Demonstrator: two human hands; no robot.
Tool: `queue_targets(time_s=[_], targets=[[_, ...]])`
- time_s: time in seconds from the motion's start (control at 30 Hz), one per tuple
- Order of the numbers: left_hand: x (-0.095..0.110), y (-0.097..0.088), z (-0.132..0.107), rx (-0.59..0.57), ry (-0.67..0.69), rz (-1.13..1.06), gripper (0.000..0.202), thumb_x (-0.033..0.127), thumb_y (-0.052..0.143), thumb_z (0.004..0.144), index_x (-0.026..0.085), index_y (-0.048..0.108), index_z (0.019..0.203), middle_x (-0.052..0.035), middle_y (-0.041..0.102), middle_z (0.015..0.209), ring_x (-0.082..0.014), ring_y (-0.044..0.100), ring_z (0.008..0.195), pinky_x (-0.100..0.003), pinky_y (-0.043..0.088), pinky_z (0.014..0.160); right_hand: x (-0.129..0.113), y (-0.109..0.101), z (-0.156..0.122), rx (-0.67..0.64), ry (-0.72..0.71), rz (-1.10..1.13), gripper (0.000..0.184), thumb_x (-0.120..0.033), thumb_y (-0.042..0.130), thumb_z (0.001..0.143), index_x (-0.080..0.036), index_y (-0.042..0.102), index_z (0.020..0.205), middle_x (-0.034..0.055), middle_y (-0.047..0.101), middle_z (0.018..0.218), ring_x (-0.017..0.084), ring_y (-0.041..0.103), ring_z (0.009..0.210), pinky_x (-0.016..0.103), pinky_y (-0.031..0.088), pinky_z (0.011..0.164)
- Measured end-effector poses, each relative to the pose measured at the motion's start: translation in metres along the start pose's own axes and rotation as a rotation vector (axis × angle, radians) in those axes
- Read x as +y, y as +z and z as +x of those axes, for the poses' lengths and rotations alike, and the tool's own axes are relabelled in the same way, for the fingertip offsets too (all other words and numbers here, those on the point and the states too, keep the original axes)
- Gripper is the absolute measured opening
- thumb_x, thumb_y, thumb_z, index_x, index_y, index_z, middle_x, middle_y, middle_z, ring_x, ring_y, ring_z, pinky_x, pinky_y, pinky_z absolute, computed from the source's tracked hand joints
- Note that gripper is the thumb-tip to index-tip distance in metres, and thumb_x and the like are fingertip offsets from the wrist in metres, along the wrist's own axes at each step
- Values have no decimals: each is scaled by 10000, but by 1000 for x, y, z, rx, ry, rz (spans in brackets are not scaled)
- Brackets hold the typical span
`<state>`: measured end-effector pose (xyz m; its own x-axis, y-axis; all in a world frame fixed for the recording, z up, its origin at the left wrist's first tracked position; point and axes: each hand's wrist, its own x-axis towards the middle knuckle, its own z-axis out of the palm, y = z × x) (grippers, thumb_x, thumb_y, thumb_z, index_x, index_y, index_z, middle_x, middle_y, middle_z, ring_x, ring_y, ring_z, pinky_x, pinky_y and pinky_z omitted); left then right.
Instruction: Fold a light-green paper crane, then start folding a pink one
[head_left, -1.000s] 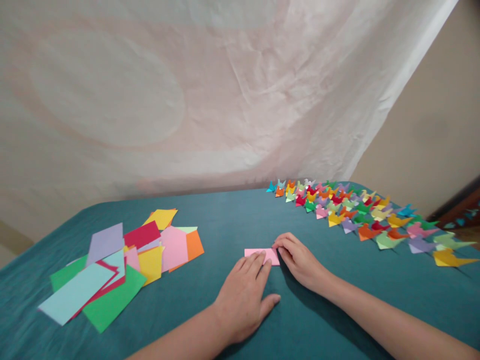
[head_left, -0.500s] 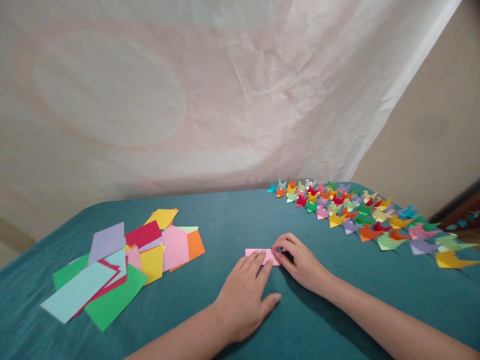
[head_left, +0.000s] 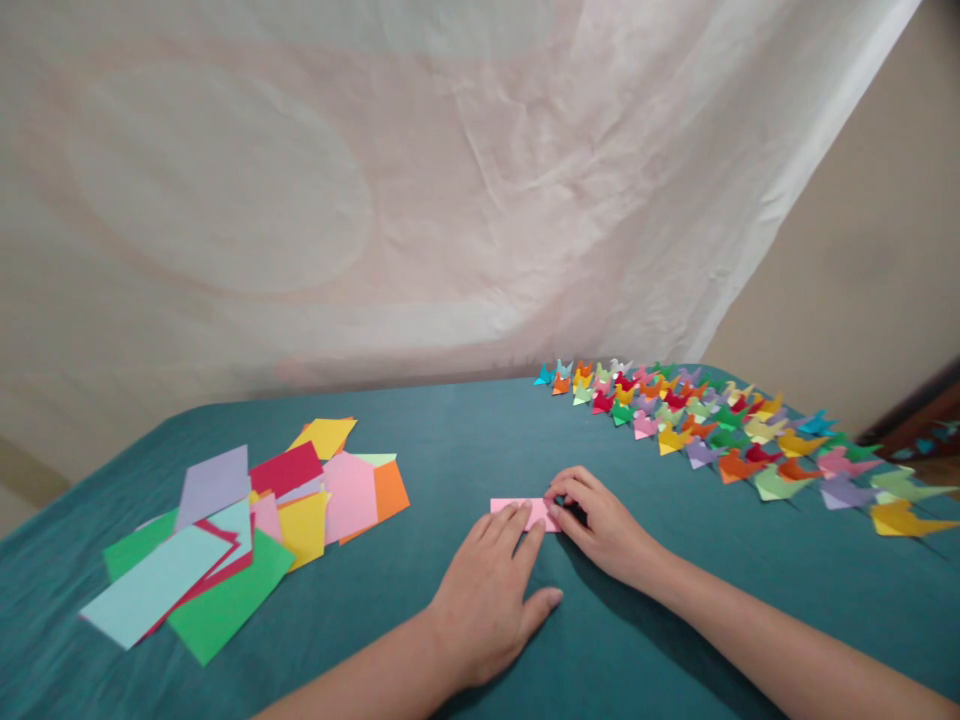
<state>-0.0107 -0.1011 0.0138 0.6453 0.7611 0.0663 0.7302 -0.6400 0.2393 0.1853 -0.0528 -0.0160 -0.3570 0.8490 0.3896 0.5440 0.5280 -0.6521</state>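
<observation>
A small folded strip of pink paper (head_left: pixel 501 505) lies flat on the teal cloth in front of me, its long side running left to right. My left hand (head_left: pixel 496 580) rests on it with fingers stretched out over its lower edge and the thumb apart. At the strip's right end, the fingertips and thumb of my right hand (head_left: pixel 592 520) are pinched on the paper. The fingers of both hands cover parts of the strip.
Loose coloured paper sheets (head_left: pixel 225 600) overlap in a pile on the left. Several rows of folded paper birds (head_left: pixel 780 485) stand along the right side of the teal-covered table (head_left: pixel 420 640). A pale curtain (head_left: pixel 450 200) hangs behind the far edge.
</observation>
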Motion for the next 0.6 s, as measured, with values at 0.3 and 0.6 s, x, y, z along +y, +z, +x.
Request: queue_targets(time_s=[0.3, 0.6], targets=[[0, -1, 0, -16, -1, 12, 599, 551, 324, 907, 187, 334, 1382, -114, 313, 1456, -271, 264, 1342, -444, 250, 1091, 1, 0, 0, -5, -8, -13, 100, -144, 500, 854, -178, 586, 890, 57, 525, 923, 167, 524, 838, 304, 442, 746], [-9, -2, 6, 11, -1, 60, 572, 467, 392, 909, 94, 385, 1343, -153, 416, 1386, -272, 383, 1275, -418, 306, 1073, 4, 1, -1, -2, -20, -21, 112, -153, 501, 862, -187, 598, 907, 55, 531, 932, 163, 525, 840, 293, 448, 738]])
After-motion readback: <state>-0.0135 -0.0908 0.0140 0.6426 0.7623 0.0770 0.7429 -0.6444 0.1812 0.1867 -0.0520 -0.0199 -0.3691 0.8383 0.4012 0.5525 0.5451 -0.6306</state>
